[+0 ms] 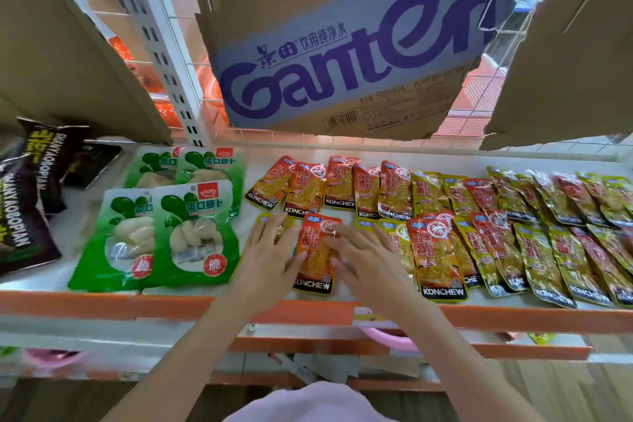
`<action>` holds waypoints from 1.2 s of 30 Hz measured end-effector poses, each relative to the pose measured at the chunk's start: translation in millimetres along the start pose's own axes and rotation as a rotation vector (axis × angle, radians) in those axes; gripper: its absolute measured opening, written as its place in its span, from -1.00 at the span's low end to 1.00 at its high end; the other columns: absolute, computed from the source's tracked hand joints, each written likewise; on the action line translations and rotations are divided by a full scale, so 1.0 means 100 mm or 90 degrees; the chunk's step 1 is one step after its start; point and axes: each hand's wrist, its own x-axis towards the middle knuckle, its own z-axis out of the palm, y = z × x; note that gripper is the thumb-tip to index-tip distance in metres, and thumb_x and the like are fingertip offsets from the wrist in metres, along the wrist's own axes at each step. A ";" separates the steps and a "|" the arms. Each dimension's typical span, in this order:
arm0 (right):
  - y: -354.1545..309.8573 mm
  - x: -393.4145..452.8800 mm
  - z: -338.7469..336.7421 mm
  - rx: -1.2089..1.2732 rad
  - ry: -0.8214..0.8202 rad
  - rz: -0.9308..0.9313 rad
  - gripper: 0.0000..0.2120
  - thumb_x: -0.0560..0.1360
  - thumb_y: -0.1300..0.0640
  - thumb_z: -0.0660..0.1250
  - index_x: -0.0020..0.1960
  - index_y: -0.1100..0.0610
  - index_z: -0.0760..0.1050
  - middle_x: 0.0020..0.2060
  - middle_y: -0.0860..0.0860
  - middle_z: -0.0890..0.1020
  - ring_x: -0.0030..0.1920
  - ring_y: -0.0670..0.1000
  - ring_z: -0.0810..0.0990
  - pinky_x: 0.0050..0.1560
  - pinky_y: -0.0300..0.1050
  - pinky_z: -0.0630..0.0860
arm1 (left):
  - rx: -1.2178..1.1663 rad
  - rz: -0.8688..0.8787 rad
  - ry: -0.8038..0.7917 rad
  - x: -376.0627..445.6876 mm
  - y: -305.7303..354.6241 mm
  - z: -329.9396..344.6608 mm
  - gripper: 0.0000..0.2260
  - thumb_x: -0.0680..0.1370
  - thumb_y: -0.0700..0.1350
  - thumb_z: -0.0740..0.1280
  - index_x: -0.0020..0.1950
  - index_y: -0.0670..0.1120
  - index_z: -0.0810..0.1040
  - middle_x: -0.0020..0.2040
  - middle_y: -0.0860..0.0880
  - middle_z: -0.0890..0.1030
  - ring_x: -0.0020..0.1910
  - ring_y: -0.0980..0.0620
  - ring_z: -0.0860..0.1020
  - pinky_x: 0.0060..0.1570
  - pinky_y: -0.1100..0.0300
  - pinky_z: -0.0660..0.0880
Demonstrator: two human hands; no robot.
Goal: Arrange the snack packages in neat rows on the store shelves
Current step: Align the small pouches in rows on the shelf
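Reaching over the orange-edged white shelf (191,305), the left hand (270,250) and right hand (363,257) are laid flat, fingers (274,226) spread wide, on either side of an orange foil KONCHEW snack packet (317,250) at the shelf's front. Green radish pouches (161,233) are seen just left, yellow foil packets (565,250) in rows to the right, more orange packets (339,185) behind. A Ganten cardboard box (342,55) is hung overhead, farthest back.

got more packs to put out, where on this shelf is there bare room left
Bare shelf shows behind the orange packs, beside the green radish packs, and in front of the black bags. Right of both hands, left hand and right hand, the yellow packs overlap tightly.
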 end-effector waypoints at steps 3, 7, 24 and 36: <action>0.17 -0.03 0.01 -0.003 0.042 0.113 -0.66 0.45 -0.01 0.18 0.14 0.06 0.54 0.15 0.02 0.58 0.16 0.11 0.54 0.15 0.11 0.45 | -0.053 -0.015 0.034 -0.02 -0.03 -0.02 -0.45 0.52 0.16 0.04 0.37 -0.16 0.36 0.41 -0.15 0.28 0.40 -0.13 0.17 0.41 -0.07 0.15; 0.30 -0.17 0.08 -0.036 0.053 0.136 -0.59 0.51 -0.13 0.05 0.20 0.01 0.49 0.18 -0.01 0.55 0.22 0.02 0.35 0.16 0.10 0.44 | -0.073 -0.114 0.119 -0.06 -0.03 -0.01 -0.49 0.49 0.05 0.26 0.37 -0.13 0.32 0.32 -0.16 0.30 0.33 -0.11 0.18 0.33 -0.13 0.22; 0.34 -0.18 0.16 0.003 0.076 0.137 -0.54 0.52 -0.16 -0.01 0.26 0.00 0.44 0.26 -0.03 0.49 0.28 -0.03 0.22 0.28 0.11 0.32 | 0.021 -0.177 -0.048 0.15 0.22 -0.08 -0.50 0.34 0.38 0.31 0.00 -0.01 0.46 0.17 0.00 0.25 0.28 -0.03 0.15 0.30 0.08 0.10; 0.34 -0.18 0.12 0.047 0.055 0.141 -0.50 0.48 -0.20 -0.02 0.29 -0.04 0.43 0.28 -0.08 0.45 0.32 0.04 0.35 0.32 0.04 0.23 | -0.280 -0.263 0.137 0.77 0.04 -0.40 -0.66 0.53 0.13 0.26 0.07 -0.12 0.54 0.03 -0.14 0.56 0.06 -0.14 0.51 0.06 0.03 0.42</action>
